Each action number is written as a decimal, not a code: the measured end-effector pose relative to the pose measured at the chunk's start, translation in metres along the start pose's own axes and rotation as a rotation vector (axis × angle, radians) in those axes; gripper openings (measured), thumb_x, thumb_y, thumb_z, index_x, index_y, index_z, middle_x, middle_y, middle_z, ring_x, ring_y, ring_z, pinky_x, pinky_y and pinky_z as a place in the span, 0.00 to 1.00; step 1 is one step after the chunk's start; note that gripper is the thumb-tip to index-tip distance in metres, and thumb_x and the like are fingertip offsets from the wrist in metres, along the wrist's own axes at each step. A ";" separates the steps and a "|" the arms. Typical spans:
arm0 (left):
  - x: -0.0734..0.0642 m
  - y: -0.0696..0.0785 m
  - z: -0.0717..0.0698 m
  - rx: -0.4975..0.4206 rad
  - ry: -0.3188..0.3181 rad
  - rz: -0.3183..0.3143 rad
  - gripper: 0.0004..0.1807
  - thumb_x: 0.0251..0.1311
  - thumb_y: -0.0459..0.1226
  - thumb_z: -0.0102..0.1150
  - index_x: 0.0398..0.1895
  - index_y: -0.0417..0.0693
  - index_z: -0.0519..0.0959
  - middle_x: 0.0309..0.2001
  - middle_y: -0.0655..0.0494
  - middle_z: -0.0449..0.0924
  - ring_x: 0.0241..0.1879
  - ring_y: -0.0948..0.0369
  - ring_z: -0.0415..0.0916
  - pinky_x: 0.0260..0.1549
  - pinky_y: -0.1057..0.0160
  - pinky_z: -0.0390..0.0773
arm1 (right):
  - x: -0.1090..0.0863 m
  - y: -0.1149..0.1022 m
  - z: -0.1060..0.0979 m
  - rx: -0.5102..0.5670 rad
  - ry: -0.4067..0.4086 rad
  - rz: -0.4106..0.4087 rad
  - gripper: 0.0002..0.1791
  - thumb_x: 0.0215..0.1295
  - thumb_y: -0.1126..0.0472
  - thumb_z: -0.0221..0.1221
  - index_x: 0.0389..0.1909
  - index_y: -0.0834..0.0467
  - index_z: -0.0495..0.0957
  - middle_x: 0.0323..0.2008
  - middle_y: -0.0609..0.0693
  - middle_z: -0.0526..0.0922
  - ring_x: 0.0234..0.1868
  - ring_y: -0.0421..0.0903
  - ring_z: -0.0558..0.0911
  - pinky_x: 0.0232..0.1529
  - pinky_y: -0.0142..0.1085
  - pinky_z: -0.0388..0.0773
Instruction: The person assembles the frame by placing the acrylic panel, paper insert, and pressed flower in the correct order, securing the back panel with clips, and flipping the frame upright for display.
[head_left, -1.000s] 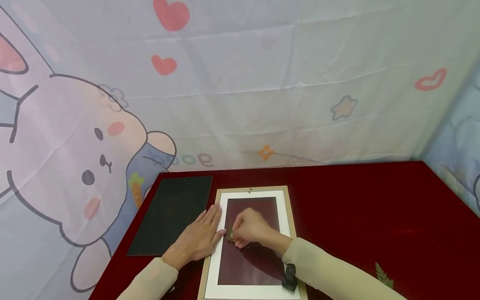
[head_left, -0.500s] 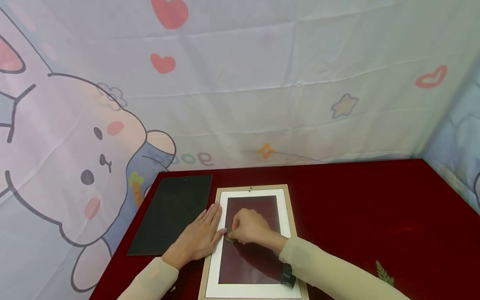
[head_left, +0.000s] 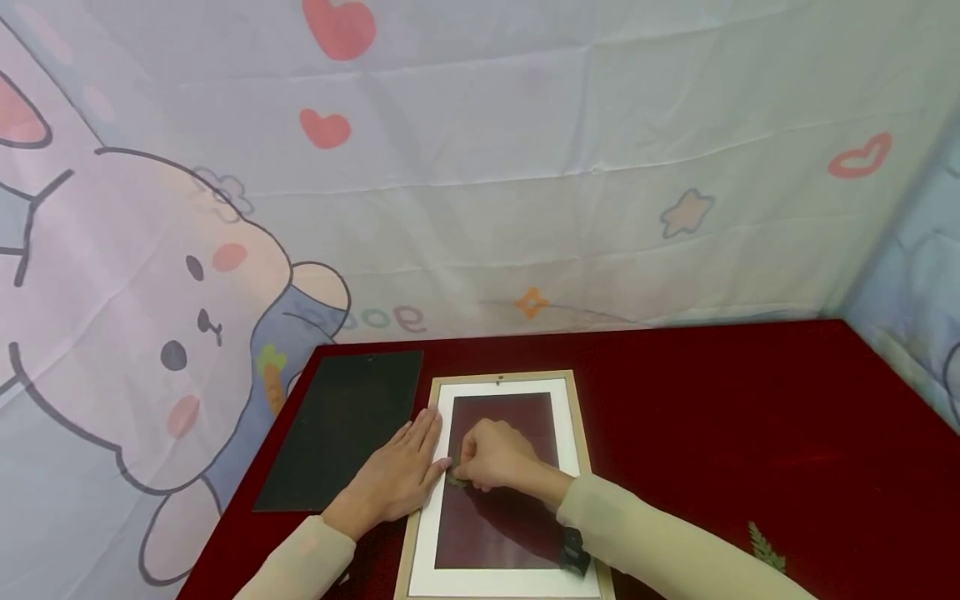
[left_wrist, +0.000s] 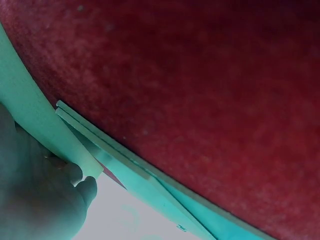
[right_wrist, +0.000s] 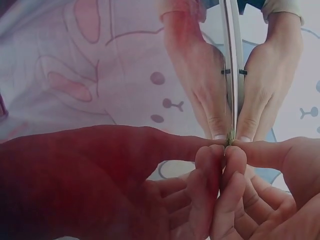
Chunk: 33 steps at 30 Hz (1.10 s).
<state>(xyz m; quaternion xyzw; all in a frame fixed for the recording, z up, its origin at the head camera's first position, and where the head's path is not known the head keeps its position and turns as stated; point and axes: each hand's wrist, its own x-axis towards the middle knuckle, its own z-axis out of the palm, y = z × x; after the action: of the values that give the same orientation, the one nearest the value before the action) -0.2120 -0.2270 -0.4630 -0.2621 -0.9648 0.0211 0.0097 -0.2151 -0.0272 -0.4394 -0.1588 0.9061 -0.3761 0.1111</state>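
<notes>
A wooden picture frame (head_left: 411, 542) with a white mat (head_left: 426, 533) and a glossy reflective pane (head_left: 495, 533) lies on the red cloth. My left hand (head_left: 397, 467) rests flat along its left side, fingers straight, thumb reaching the mat's inner edge. Near that thumb, my right hand (head_left: 497, 454) pinches a small green plant sprig (right_wrist: 231, 136) between thumb and fingertips, down at the pane. Most of the sprig is hidden by the fingers. In the right wrist view both hands appear doubled by the pane's reflection.
A black backing board (head_left: 348, 425) lies on the red cloth (head_left: 720, 417) left of the frame. A green fern leaf (head_left: 767, 548) lies at the right, beyond my right sleeve. Behind the table hangs a printed curtain (head_left: 487, 208).
My right hand has shifted slightly left with the sprig and lowered its fingertips to the pane. My left hand has stayed in place on the frame.
</notes>
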 end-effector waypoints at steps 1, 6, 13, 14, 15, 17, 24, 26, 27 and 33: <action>-0.001 0.000 -0.001 0.001 -0.002 -0.002 0.38 0.76 0.55 0.32 0.78 0.40 0.49 0.80 0.47 0.45 0.79 0.54 0.45 0.76 0.52 0.55 | 0.001 0.000 0.000 0.004 -0.005 0.000 0.13 0.54 0.56 0.70 0.14 0.52 0.82 0.10 0.45 0.79 0.12 0.40 0.79 0.14 0.31 0.69; -0.002 0.000 -0.002 0.009 -0.013 -0.004 0.38 0.76 0.56 0.30 0.78 0.40 0.48 0.80 0.46 0.44 0.79 0.54 0.45 0.76 0.52 0.55 | 0.003 0.001 -0.005 -0.011 0.005 0.010 0.12 0.54 0.56 0.70 0.15 0.51 0.82 0.10 0.44 0.80 0.13 0.39 0.79 0.15 0.30 0.71; 0.000 -0.001 -0.002 0.008 -0.022 -0.016 0.38 0.76 0.56 0.29 0.78 0.40 0.47 0.80 0.47 0.43 0.79 0.53 0.45 0.76 0.52 0.55 | 0.002 0.002 -0.014 -0.019 0.021 0.022 0.12 0.54 0.55 0.70 0.16 0.51 0.83 0.11 0.44 0.80 0.14 0.40 0.80 0.16 0.32 0.70; 0.000 -0.001 -0.002 0.007 -0.021 -0.016 0.38 0.76 0.56 0.29 0.78 0.40 0.47 0.80 0.47 0.43 0.79 0.53 0.45 0.76 0.52 0.56 | 0.002 0.003 -0.013 -0.014 0.017 0.025 0.12 0.55 0.55 0.70 0.16 0.52 0.83 0.11 0.45 0.80 0.14 0.40 0.80 0.16 0.32 0.71; 0.000 -0.001 -0.002 0.007 -0.019 -0.016 0.38 0.76 0.56 0.30 0.78 0.40 0.48 0.80 0.46 0.43 0.79 0.53 0.45 0.76 0.52 0.56 | 0.001 0.003 -0.013 -0.007 0.011 0.027 0.12 0.55 0.56 0.70 0.15 0.52 0.83 0.11 0.45 0.81 0.14 0.40 0.80 0.16 0.32 0.72; 0.001 0.000 -0.001 0.003 -0.016 -0.016 0.38 0.76 0.56 0.31 0.78 0.40 0.48 0.80 0.46 0.44 0.79 0.53 0.45 0.76 0.52 0.56 | 0.001 0.003 -0.012 0.018 -0.007 0.028 0.13 0.57 0.57 0.68 0.15 0.54 0.83 0.11 0.47 0.81 0.14 0.41 0.81 0.16 0.32 0.74; 0.003 0.002 0.000 -0.019 -0.013 -0.011 0.38 0.76 0.55 0.32 0.78 0.40 0.48 0.80 0.46 0.44 0.79 0.52 0.45 0.76 0.52 0.56 | 0.000 0.006 -0.014 0.065 -0.036 -0.014 0.11 0.60 0.59 0.65 0.19 0.56 0.84 0.13 0.49 0.82 0.15 0.41 0.81 0.18 0.31 0.76; 0.003 0.003 0.000 -0.016 -0.017 -0.014 0.38 0.76 0.56 0.31 0.78 0.40 0.48 0.80 0.46 0.44 0.79 0.52 0.45 0.76 0.52 0.56 | -0.001 0.007 -0.017 0.060 -0.030 -0.030 0.09 0.59 0.61 0.65 0.20 0.57 0.84 0.14 0.48 0.82 0.15 0.42 0.81 0.18 0.30 0.75; 0.003 0.003 -0.001 -0.013 -0.019 -0.016 0.38 0.76 0.56 0.31 0.78 0.40 0.48 0.80 0.47 0.44 0.79 0.53 0.45 0.76 0.52 0.56 | -0.001 0.007 -0.018 0.053 -0.027 -0.033 0.09 0.58 0.62 0.66 0.19 0.56 0.83 0.13 0.48 0.82 0.15 0.42 0.81 0.18 0.30 0.75; 0.002 0.003 -0.001 0.001 -0.026 -0.018 0.38 0.76 0.56 0.30 0.78 0.40 0.48 0.80 0.46 0.43 0.79 0.53 0.45 0.76 0.53 0.56 | -0.004 0.012 -0.017 -0.001 -0.001 -0.020 0.10 0.49 0.62 0.71 0.19 0.53 0.78 0.14 0.45 0.79 0.16 0.41 0.78 0.19 0.32 0.73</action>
<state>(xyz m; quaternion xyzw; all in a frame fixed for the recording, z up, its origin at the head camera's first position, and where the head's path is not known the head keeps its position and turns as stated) -0.2116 -0.2233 -0.4618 -0.2532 -0.9671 0.0249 -0.0023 -0.2193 -0.0073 -0.4358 -0.1680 0.9047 -0.3765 0.1077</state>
